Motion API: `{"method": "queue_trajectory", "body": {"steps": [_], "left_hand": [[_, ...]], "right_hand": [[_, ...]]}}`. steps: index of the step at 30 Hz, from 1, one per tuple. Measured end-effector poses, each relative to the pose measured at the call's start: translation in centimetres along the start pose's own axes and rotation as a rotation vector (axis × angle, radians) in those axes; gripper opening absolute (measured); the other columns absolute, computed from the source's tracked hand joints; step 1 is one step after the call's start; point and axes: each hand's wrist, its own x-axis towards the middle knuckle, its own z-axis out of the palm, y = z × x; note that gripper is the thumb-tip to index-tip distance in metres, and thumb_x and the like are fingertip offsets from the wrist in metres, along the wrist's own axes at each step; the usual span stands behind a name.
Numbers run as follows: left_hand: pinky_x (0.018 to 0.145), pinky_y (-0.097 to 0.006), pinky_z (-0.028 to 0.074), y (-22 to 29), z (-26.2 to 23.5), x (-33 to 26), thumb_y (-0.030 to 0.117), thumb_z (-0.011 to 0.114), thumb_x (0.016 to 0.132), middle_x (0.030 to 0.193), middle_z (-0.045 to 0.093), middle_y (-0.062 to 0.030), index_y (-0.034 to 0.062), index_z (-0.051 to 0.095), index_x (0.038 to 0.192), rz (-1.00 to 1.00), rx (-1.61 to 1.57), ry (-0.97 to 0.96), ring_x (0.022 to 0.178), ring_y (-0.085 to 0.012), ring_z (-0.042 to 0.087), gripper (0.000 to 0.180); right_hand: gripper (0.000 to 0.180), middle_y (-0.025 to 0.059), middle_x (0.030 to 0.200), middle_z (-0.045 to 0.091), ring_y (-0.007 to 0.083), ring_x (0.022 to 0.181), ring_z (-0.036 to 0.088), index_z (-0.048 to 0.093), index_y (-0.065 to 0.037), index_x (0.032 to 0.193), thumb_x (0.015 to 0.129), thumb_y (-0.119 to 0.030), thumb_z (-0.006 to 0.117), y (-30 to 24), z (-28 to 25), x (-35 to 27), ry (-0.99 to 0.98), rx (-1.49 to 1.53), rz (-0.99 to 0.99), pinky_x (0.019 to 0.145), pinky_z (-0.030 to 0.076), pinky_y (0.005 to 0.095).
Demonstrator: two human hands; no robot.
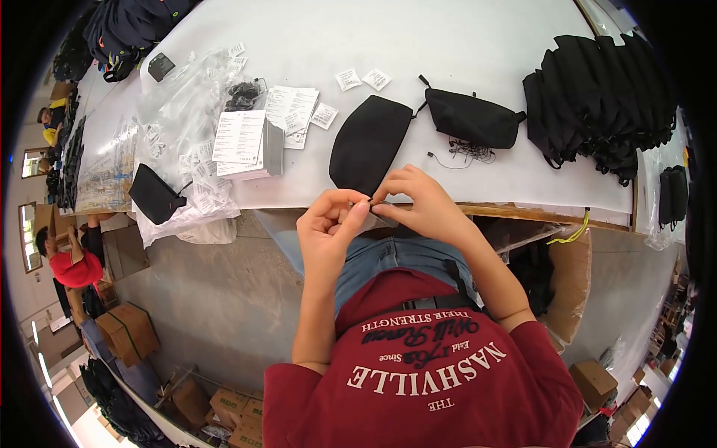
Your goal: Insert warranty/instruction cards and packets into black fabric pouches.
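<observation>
A black fabric pouch [371, 142] lies on the white-covered table in front of me, its narrow end toward my body. At that end, both hands meet over a small dark bit, perhaps a zip pull or loop. My left hand [334, 220] pinches it between thumb and forefinger, the other fingers curled. From the right, my right hand [420, 201] pinches at the same spot, close to the left fingertips. What exactly sits between the fingers is too small to make out. Just right of this pouch lies a second black pouch [474, 119] with thin black strings [469, 151] beside it.
Stacked white printed cards [243, 142], small white packets [348, 79] and a clear plastic bag [183, 112] lie on the left. Another black pouch [154, 196] rests near the edge there. A pile of black pouches [597, 97] fills the right. Behind the left side, a person in red [77, 266] works.
</observation>
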Motion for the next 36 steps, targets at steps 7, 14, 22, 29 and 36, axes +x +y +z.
{"method": "queue_trajectory", "body": {"steps": [7, 14, 22, 29, 36], "left_hand": [[0.048, -0.016, 0.015, 0.2, -0.2, -0.3, 0.002, 0.065, 0.086, 0.062, 0.042, 0.0113, 0.0011, 0.064, 0.092, 0.001, 0.016, 0.028, 0.054, 0.0040, 0.027, 0.006], [0.049, -0.017, 0.017, 0.0, 0.0, -0.2, 0.003, 0.065, 0.086, 0.060, 0.035, 0.0113, 0.0010, 0.063, 0.090, -0.024, 0.062, 0.011, 0.053, 0.0021, 0.024, 0.006], [0.049, -0.019, 0.019, -0.1, 0.9, -0.6, 0.002, 0.065, 0.083, 0.057, 0.030, 0.0092, 0.0014, 0.063, 0.087, 0.064, 0.256, 0.026, 0.052, 0.0004, 0.024, 0.005], [0.049, -0.019, 0.019, 0.6, 1.2, -0.8, 0.002, 0.066, 0.083, 0.057, 0.031, 0.0092, 0.0015, 0.062, 0.085, 0.056, 0.251, 0.023, 0.052, 0.0003, 0.024, 0.005], [0.049, -0.019, 0.019, 0.6, 1.1, -0.8, 0.003, 0.066, 0.082, 0.056, 0.031, 0.0092, 0.0016, 0.061, 0.083, 0.031, 0.240, 0.011, 0.052, 0.0001, 0.024, 0.005]], "right_hand": [[0.012, 0.0037, 0.080, 0.061, 0.0219, 0.082, 0.053, 0.066, -0.009, 0.083, 0.078, -0.019, 0.070, -0.6, 0.7, 0.2, -0.016, 0.075, 0.031, 0.075, 0.045, 0.0341], [0.016, 0.0028, 0.079, 0.061, 0.0098, 0.073, 0.053, 0.062, -0.002, 0.083, 0.084, -0.016, 0.069, -0.6, 1.0, 0.2, 0.056, 0.349, 0.278, 0.066, 0.043, 0.0250], [0.016, 0.0019, 0.082, 0.055, 0.0066, 0.073, 0.051, 0.051, -0.004, 0.111, 0.095, -0.006, 0.050, -1.3, 0.9, -0.4, 0.180, 0.855, 0.036, 0.067, 0.043, 0.0207], [0.018, 0.0032, 0.082, 0.056, 0.0075, 0.074, 0.053, 0.050, -0.004, 0.113, 0.096, -0.009, 0.051, -1.9, 0.9, -0.8, 0.168, 0.844, -0.017, 0.066, 0.043, 0.0208], [0.019, 0.0025, 0.084, 0.056, 0.0077, 0.074, 0.054, 0.052, -0.003, 0.109, 0.091, -0.003, 0.058, -2.0, 0.8, -1.0, 0.197, 0.815, -0.057, 0.067, 0.045, 0.0212]]}}
